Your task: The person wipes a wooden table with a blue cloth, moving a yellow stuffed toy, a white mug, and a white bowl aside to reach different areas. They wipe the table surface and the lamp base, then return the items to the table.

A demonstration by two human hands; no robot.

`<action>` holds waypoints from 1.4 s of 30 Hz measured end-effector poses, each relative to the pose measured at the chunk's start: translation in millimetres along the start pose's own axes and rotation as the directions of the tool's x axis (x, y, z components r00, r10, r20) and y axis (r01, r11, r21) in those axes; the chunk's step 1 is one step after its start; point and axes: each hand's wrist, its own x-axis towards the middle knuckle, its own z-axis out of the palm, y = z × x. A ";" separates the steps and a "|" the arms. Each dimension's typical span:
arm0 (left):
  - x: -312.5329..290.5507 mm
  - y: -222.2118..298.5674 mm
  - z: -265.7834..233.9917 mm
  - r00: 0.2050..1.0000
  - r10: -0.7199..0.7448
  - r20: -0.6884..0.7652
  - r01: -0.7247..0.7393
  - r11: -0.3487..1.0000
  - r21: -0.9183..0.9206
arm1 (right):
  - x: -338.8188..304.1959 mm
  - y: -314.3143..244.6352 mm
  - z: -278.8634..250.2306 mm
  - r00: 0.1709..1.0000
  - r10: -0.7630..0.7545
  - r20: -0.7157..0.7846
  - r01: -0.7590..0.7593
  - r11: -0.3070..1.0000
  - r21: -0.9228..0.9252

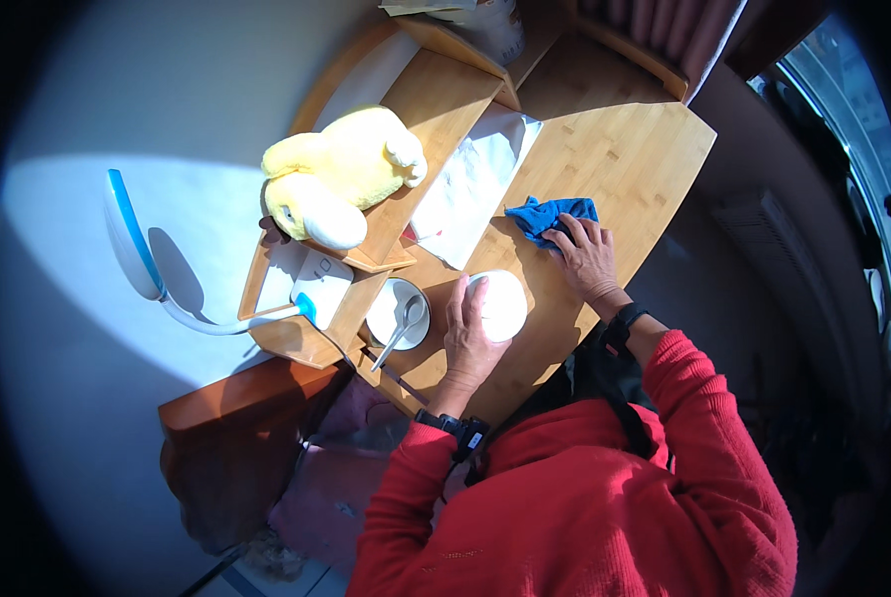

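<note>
My left hand grips a round white lid or cup standing on the wooden desk. To its left sits a white bowl with a metal spoon resting in it. My right hand presses flat on a blue cloth lying on the desk top, a little beyond the white lid. Both sleeves are red, and each wrist carries a dark band.
A yellow plush toy lies on a wooden shelf unit at the desk's far left. White paper or fabric lies beside it. A white and blue desk lamp bends out to the left. Curtains and a window are on the right.
</note>
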 end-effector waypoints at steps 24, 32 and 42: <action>170.3 51.9 -81.9 0.925 0.218 -0.311 -0.248 0.967 -0.060 | 1.2 2.2 3.9 0.999 -0.020 -0.050 0.018 0.999 -0.037; 274.8 40.4 -90.1 0.955 -0.048 -0.293 0.069 0.996 0.062 | 1.3 5.6 0.7 0.999 -0.025 -0.031 0.025 1.000 0.007; 320.0 -9.0 -82.3 0.907 -0.133 -0.399 0.165 0.985 0.046 | 0.1 10.5 2.4 0.998 -0.042 -0.037 0.043 0.999 0.029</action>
